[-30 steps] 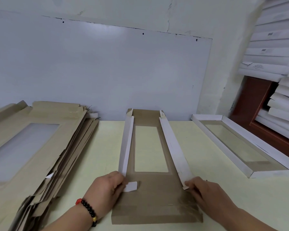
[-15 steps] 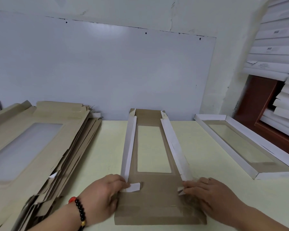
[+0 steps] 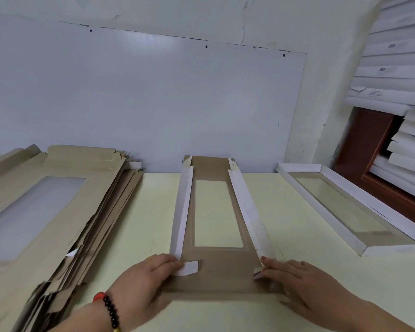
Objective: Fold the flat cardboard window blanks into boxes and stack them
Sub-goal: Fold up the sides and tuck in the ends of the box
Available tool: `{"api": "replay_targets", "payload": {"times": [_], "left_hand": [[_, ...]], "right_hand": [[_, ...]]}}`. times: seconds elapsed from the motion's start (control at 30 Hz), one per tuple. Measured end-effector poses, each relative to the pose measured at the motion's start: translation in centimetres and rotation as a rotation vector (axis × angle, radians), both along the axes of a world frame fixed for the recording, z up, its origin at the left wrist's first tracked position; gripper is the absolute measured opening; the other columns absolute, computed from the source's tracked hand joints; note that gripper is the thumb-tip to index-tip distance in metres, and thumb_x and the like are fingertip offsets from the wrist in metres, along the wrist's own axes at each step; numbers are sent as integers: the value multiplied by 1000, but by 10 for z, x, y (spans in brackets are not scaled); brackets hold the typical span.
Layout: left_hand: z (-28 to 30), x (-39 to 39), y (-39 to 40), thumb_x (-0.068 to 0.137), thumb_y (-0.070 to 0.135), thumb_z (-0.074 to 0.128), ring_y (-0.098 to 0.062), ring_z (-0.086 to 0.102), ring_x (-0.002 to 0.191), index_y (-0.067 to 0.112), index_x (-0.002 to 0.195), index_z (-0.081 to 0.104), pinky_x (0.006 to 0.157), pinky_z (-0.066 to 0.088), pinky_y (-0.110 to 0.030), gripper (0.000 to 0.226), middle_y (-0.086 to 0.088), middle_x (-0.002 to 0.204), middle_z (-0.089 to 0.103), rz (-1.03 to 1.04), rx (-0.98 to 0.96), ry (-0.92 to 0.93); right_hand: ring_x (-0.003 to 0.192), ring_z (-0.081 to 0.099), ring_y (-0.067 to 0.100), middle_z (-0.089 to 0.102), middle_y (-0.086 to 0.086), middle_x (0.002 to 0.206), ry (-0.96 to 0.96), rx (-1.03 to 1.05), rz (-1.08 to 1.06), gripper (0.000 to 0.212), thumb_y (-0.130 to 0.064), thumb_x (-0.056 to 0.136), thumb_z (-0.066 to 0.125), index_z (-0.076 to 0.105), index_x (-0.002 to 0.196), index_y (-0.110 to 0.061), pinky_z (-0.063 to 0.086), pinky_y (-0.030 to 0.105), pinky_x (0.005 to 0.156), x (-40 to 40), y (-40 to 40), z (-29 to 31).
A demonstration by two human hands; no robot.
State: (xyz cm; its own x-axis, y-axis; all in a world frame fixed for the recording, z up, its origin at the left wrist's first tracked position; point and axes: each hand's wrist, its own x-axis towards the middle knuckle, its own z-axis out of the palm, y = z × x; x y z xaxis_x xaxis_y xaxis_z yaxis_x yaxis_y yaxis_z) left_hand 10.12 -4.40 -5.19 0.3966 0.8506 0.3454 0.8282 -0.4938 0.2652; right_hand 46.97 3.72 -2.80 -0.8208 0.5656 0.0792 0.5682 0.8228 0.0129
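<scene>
- The blank (image 3: 216,279) you are folding lies lengthwise on the counter (image 3: 285,212) before you, both long side walls raised, the near end flap flat.
- Your left hand (image 3: 144,281) presses the near end of the left wall, fingers (image 3: 170,263) fairly straight beside the small white corner tab (image 3: 189,268); nothing is pinched.
- Your right hand (image 3: 304,283) rests likewise, extended fingers against the right wall's tab (image 3: 258,273).
- Judged from this, both ends are yet to close.
- One finished box (image 3: 326,207) sits to the right.
- A thick pile of flat blanks (image 3: 46,212) waits left, so most work remains.
- White boxes (image 3: 393,89) stand stacked far right.
</scene>
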Motion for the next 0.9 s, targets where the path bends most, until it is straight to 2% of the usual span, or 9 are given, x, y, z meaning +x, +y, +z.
{"api": "replay_targets", "payload": {"times": [0.07, 0.17, 0.27, 0.37, 0.5, 0.6, 0.7, 0.8, 0.9], "left_hand": [[0, 4, 2, 85, 41, 57, -8, 65, 94, 18, 112, 70, 77, 54, -20, 38, 8, 109, 66, 44, 33, -76], [2, 10, 6, 92, 46, 47, -6, 63, 83, 21, 96, 74, 70, 51, -18, 37, 13, 93, 69, 81, 73, -160], [4, 14, 11, 86, 23, 60, -4, 57, 77, 30, 83, 70, 68, 43, -13, 13, 16, 82, 65, 185, -1, -247], [1, 16, 14, 88, 15, 64, 6, 49, 74, 39, 77, 57, 68, 37, -8, 28, 15, 79, 57, 276, -107, -287], [2, 21, 14, 92, 18, 59, 6, 50, 78, 39, 89, 56, 68, 36, -8, 21, 17, 79, 57, 317, -169, -352], [4, 25, 16, 96, 17, 53, -1, 54, 68, 38, 112, 46, 61, 37, -12, 27, 18, 67, 60, 362, -210, -494], [4, 30, 18, 96, 15, 50, -4, 50, 58, 39, 119, 32, 53, 34, -17, 38, 18, 56, 51, 394, -176, -485], [3, 33, 20, 96, 20, 50, -8, 49, 58, 34, 118, 38, 54, 34, -19, 29, 8, 59, 48, 447, -138, -416], [4, 34, 20, 95, 23, 52, -7, 51, 67, 32, 111, 54, 60, 36, -14, 18, 10, 71, 56, 468, -117, -304]], "right_hand": [[94, 60, -8, 51, -19, 139, 83, 12, -9, 51, -40, 79, 74, 55, 126, -43, 41, 5, 74, -1, 2, -2], [93, 59, -11, 55, -25, 131, 175, 6, -68, 32, -40, 89, 60, 57, 120, -47, 36, 5, 75, -5, 4, -2], [94, 56, -14, 60, -31, 119, 269, -4, -144, 23, -44, 96, 45, 58, 114, -48, 37, 9, 78, -7, 9, -8], [89, 52, -11, 59, -34, 100, 330, -94, -269, 21, -40, 95, 50, 58, 111, -50, 37, 13, 80, -8, 16, -14], [88, 54, -8, 61, -29, 91, 492, -241, -412, 30, -28, 93, 60, 50, 107, -52, 37, 7, 74, -13, 18, -18], [67, 53, 2, 61, -12, 68, 600, -341, -483, 34, -23, 92, 59, 45, 106, -51, 39, 14, 63, -19, 17, -18], [55, 47, 6, 56, -9, 60, 653, -341, -512, 34, -19, 91, 60, 41, 107, -42, 36, 17, 57, -25, 15, -18], [57, 50, 6, 62, -13, 65, 667, -327, -545, 33, -20, 90, 61, 36, 102, -38, 37, 18, 55, -28, 14, -18], [59, 52, 4, 61, -14, 64, 641, -289, -562, 31, -21, 90, 62, 35, 93, -34, 37, 18, 54, -28, 13, -18]]}}
